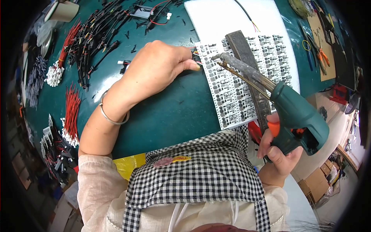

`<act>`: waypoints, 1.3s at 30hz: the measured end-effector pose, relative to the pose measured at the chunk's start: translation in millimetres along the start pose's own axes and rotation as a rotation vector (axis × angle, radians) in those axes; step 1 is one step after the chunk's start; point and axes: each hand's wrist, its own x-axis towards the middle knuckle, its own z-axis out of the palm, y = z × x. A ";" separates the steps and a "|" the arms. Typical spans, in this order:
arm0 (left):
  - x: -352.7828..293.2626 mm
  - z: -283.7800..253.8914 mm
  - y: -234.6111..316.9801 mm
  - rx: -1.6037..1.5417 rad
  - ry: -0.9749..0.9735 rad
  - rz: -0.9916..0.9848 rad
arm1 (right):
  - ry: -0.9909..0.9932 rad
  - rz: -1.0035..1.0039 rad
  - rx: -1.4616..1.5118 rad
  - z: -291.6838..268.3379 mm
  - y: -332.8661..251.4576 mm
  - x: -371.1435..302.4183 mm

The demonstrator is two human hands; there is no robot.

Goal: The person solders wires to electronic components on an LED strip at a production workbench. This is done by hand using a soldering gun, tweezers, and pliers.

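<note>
My left hand (156, 67) pinches the ends of thin coloured wires (196, 52) at the left edge of a white circuit board panel (228, 114). Rows of small dark components cover the panel. A green soldering gun (303, 110) is gripped in my right hand (285, 157), close to its orange trigger (274, 128). Its metal tip (217, 57) reaches over the panel's upper left part, just right of the wires; I cannot tell whether it touches the board. Across the panel lies a long dark bar (253, 83), partly behind the gun's barrel.
The panel lies on a white foam sheet (210, 17) on the green table (174, 120). Black cable assemblies (91, 42) heap at the far left. Red wire bundles (71, 112) with white connectors lie below them. Pliers (322, 58) and other hand tools rest at the far right.
</note>
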 end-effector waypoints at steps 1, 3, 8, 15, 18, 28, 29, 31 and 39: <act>0.2 0.3 -0.3 0.000 -0.002 0.003 | -0.016 0.010 0.002 -1.7 1.5 -0.7; -0.2 1.1 -1.4 0.008 -0.010 -0.028 | -0.032 0.020 0.005 -4.6 2.4 -0.6; -2.3 2.6 1.1 0.018 0.029 -0.019 | -0.086 0.049 -0.037 -6.4 3.4 -3.0; -1.1 -3.7 7.0 0.175 0.014 0.042 | -0.068 0.095 -0.109 -0.8 -0.4 -6.6; 0.2 -5.1 8.8 0.245 -0.011 0.047 | -0.047 0.090 -0.111 -0.9 0.6 -8.2; 8.1 -8.7 -3.1 0.119 -0.066 0.133 | -0.062 0.084 -0.114 -4.9 1.1 -6.4; 6.4 -9.0 -1.4 0.177 -0.055 0.127 | -0.062 0.088 -0.107 -4.5 1.3 -6.2; 3.6 -7.7 0.9 0.233 -0.042 0.123 | -0.055 0.073 -0.108 -3.6 3.4 -7.5; 6.1 -11.9 0.0 0.255 0.016 0.265 | -0.068 0.088 -0.101 -3.2 2.1 -8.4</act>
